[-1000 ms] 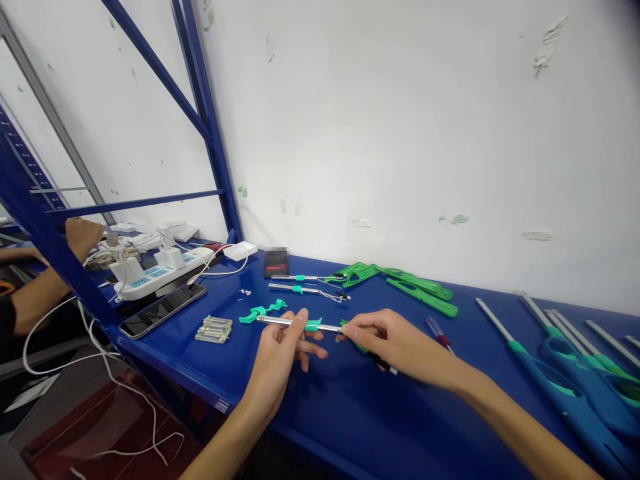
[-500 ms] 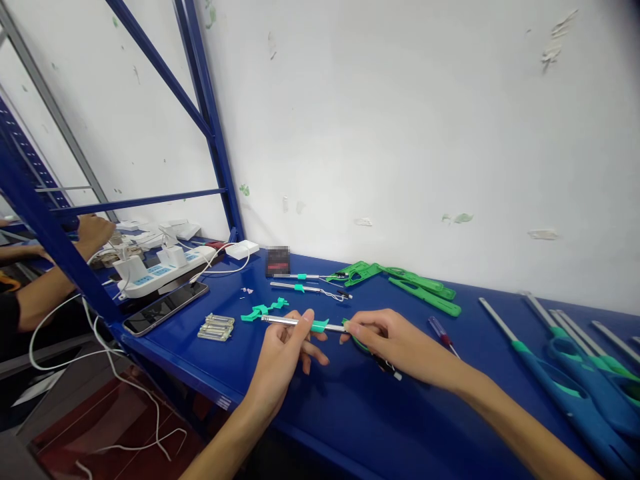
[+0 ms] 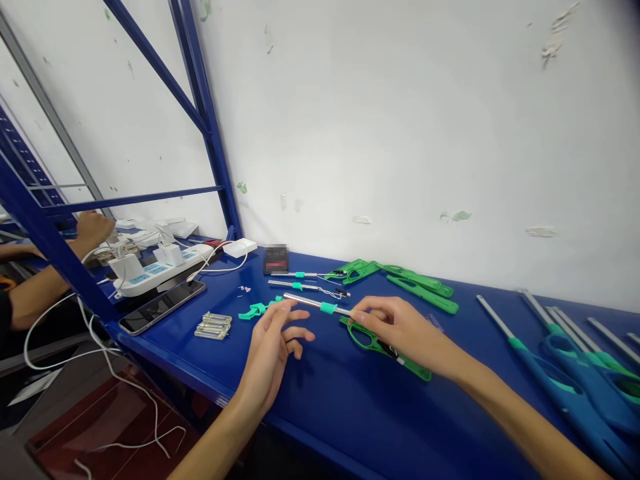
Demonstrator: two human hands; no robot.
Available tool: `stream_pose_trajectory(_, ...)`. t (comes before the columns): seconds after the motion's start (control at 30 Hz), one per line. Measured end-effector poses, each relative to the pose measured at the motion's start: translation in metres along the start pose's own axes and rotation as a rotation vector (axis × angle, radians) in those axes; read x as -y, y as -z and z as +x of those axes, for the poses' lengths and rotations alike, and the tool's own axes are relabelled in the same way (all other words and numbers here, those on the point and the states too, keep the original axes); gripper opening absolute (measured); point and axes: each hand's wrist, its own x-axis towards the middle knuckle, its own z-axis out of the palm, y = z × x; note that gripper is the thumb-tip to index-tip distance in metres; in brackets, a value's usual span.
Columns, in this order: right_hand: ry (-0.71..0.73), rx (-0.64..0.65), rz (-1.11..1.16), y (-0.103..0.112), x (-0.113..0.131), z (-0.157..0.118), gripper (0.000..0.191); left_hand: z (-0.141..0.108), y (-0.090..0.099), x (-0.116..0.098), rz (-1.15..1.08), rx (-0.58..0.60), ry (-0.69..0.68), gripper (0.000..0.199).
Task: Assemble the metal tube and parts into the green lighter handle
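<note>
My right hand (image 3: 393,323) pinches the right end of a thin metal rod (image 3: 305,302) that has a teal tape piece (image 3: 328,308) wrapped around it. My left hand (image 3: 275,343) is open, its fingers apart, just below the rod's left end. Beneath my right hand lies a green plastic handle part (image 3: 410,365), with a dark wire and white connector near it. Two similar rods with teal tape (image 3: 295,285) lie behind, wires at their right ends. Teal tape scraps (image 3: 254,311) rest left of my left hand.
Green handle parts (image 3: 425,293) lie near the wall. Blue handles with metal rods (image 3: 550,373) fill the right side. At left are clear small parts (image 3: 214,327), a phone (image 3: 163,307) and a power strip (image 3: 165,270). Another person's hand (image 3: 94,229) is beyond the blue frame.
My left hand has let go of the rod and opened. The rod has moved up and right and now tilts; the green handle part beneath my right hand shows more fully.
</note>
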Motion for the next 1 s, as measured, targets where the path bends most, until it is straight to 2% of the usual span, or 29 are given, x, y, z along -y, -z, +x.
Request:
stream_pose_trajectory(0.17,-0.107,-0.028,-0.155,0.000,0.005,0.003,0.036,0.005,0.006,0.001,0.159,0.001,-0.093,0.046)
stream_pose_trajectory(0.37,-0.129,-0.094,-0.325,-0.010,-0.001,0.008,0.036,-0.003,0.003,0.008,0.618,0.079,-0.383,0.034)
stream_pose_trajectory(0.47,-0.128,-0.104,-0.397,-0.014,-0.006,0.012,0.037,-0.009,0.000,0.010,0.773,0.120,-0.513,0.031)
stream_pose_trajectory(0.8,-0.066,0.068,-0.469,-0.015,-0.002,0.007,0.035,-0.010,0.000,0.015,0.946,0.137,-0.735,0.028)
stream_pose_trajectory(0.9,-0.019,0.117,-0.462,-0.015,0.002,0.003,0.034,-0.013,-0.002,0.018,1.003,0.188,-0.792,0.030)
stream_pose_trajectory(1.0,0.018,0.148,-0.454,-0.017,0.005,0.001,0.033,-0.014,-0.003,0.019,1.067,0.265,-0.792,0.030)
